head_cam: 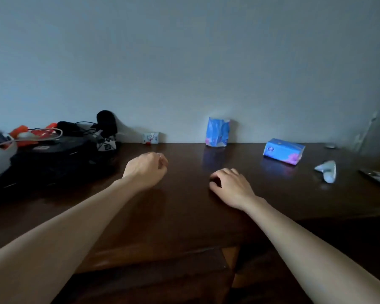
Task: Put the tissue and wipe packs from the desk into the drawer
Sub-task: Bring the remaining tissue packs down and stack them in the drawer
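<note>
My forearms are reaching over the dark wooden worktop (184, 216). My left hand (146, 170) and right hand (230, 186) are hovering apart, fingers loosely curled, holding nothing. Beyond my right hand, a blue tissue pack (283, 150) is lying flat. Another blue pack (218, 132) is standing against the wall, and a small white pack (151, 137) is sitting beyond my left hand.

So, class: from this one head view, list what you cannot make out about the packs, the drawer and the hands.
- Drawer: dark under the desk edge; open or shut, unclear.
- Small pack by the wall: too small to read.
- Pale crumpled item: blurred, unidentifiable.
- Left hand: fingers curl away, hidden.
- Right hand: fingertips hidden beneath it.
</note>
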